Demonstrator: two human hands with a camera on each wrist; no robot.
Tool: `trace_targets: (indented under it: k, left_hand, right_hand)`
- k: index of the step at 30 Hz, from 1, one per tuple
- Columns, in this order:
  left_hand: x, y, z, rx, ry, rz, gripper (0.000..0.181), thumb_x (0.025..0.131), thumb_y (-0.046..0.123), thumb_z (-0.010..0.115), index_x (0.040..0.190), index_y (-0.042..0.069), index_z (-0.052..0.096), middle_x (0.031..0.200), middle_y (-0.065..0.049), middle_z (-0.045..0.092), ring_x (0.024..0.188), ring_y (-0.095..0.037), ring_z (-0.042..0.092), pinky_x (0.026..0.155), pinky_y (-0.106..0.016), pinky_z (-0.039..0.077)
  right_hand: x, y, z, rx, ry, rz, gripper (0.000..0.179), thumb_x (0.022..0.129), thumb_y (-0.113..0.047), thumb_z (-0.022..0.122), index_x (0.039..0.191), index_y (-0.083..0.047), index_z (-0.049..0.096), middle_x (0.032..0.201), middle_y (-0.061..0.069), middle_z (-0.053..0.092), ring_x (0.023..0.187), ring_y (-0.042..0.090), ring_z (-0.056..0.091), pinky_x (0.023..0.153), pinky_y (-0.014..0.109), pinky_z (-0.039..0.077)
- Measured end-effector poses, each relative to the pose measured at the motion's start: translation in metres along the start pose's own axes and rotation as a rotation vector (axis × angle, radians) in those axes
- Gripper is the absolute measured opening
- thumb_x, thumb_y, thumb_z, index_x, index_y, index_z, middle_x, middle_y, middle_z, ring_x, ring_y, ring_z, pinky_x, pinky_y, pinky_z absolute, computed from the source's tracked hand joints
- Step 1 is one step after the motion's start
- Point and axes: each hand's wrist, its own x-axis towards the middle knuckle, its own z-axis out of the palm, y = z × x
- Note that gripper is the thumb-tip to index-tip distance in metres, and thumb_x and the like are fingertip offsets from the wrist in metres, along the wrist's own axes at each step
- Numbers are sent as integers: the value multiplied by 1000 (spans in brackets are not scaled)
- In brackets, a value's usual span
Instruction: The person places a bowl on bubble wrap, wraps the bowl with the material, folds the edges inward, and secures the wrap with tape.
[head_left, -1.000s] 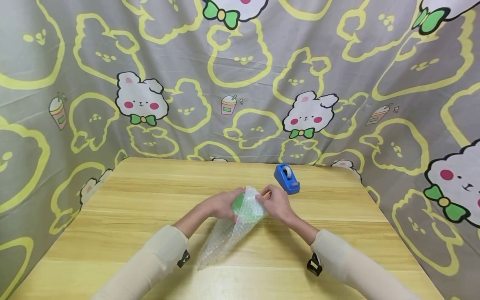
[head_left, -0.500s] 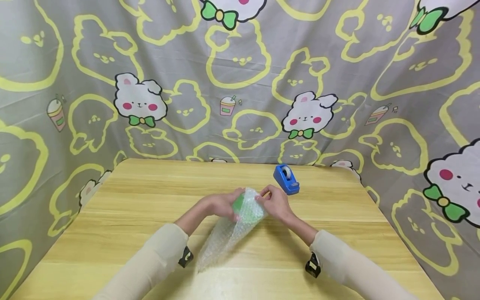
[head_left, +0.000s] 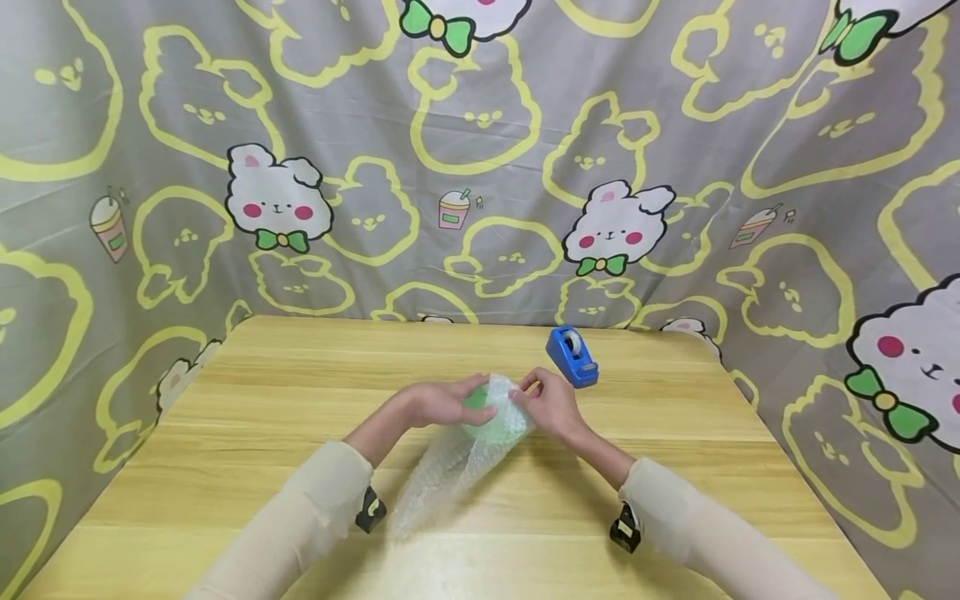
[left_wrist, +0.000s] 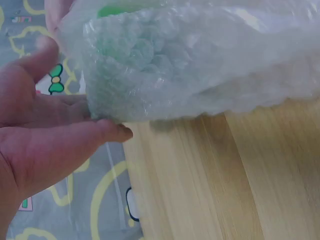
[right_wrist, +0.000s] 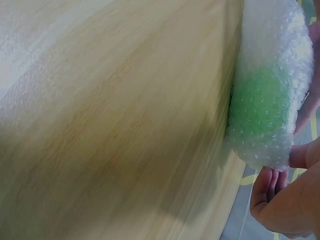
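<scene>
A green object [head_left: 476,399] of unclear kind lies wrapped in clear bubble wrap [head_left: 442,475] at mid-table, the loose tail trailing toward the person. My left hand [head_left: 444,402] holds the bundle from the left, thumb on the near side and fingers on the far side. Opposite it, my right hand [head_left: 555,406] pinches the wrap's right edge between thumb and fingers. In the right wrist view the green shows through the bubbles [right_wrist: 260,100]. The left wrist view has the left thumb [left_wrist: 117,131] beside the wrap's end; part of the fingers is hidden behind it.
A blue tape dispenser [head_left: 573,357] with a roll in it stands just beyond the right hand. The wooden table [head_left: 300,358] meets a patterned grey curtain [head_left: 375,125] at the back and sides.
The left thumb has shifted up and to the right over the wrapped green object. The right hand keeps its pinch in nearly the same spot. The tape dispenser stays put.
</scene>
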Motion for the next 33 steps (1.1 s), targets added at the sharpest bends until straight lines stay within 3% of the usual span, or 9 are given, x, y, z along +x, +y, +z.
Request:
trace_targets:
  k: [3,8,12,21,28,33]
  left_hand:
    - [1,2,4,53,33,0,94,96,53,63,165,17,10,170,-14,15,154,-35,21,121,-56,28]
    - [1,4,13,83,109,22,107,86,40,81,163,12,13,163,-19,31,148,-35,33,119,-52,33]
    - [-1,4,18,105,163,24,108,83,32,85,162,11,14,160,-21,36,146,-37,36,119,-54,32]
    - [-1,3,25,122,213,53,108,83,26,86,161,9,14,161,-26,32,148,-41,33,121,-55,29]
    - [-1,2,25,161,219,75,111,82,23,86,163,29,10,161,-27,31,150,-46,27,119,-61,29]
    - [-1,2,22,244,176,45,101,86,31,82,163,30,17,170,-17,13,154,-45,15,121,-64,20]
  right_hand:
    - [0,0,1,6,-4,9,16,89,-18,78,93,-5,70,70,6,59,61,15,54,51,25,42]
    - [1,1,2,9,-3,1,15,90,-18,78,92,-6,69,70,6,60,60,15,54,49,24,42]
    - [2,2,3,1,-1,-16,14,90,-18,77,92,-7,69,69,5,60,60,15,54,48,24,41]
    - [7,6,6,-5,11,-12,21,92,-27,76,89,-8,68,69,4,60,60,14,53,48,23,40]
    - [12,9,6,25,-3,-1,23,90,-27,78,83,-9,67,60,-1,54,54,12,49,45,23,36]
    - [14,8,5,60,-19,36,22,88,-27,80,83,-9,68,62,0,57,54,12,51,48,23,40]
